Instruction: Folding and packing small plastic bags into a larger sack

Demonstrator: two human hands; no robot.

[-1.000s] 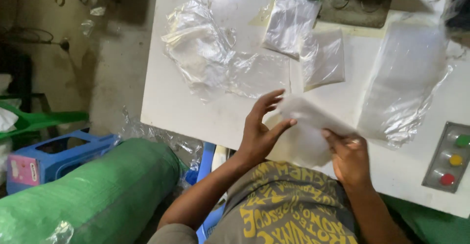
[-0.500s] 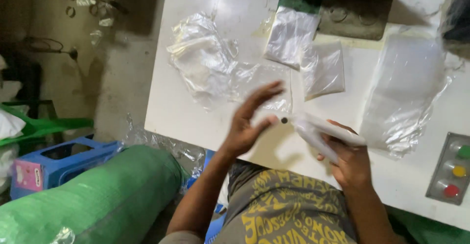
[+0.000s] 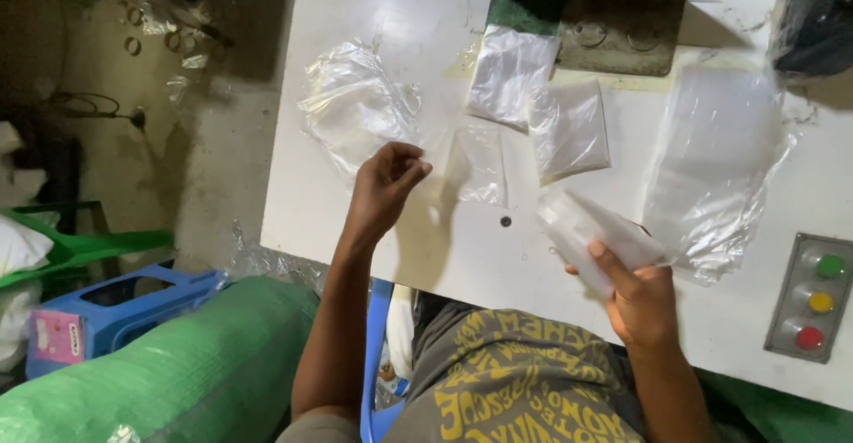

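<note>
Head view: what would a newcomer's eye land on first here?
Probably the white table strewn with clear plastic bags, seen from above. The right hand grips a rolled clear bag near the table's front edge, while the left hand pinches at a flat bag mid-table. A panel with green, yellow and red buttons sits at far right.

Small packing workshop

Clear plastic bags [image 3: 711, 159] are lying across a white machine surface [image 3: 355, 230] with a three-button control panel [image 3: 813, 296] at its right edge; a green woven sack [image 3: 178, 372] is sitting below on bare concrete.
</note>
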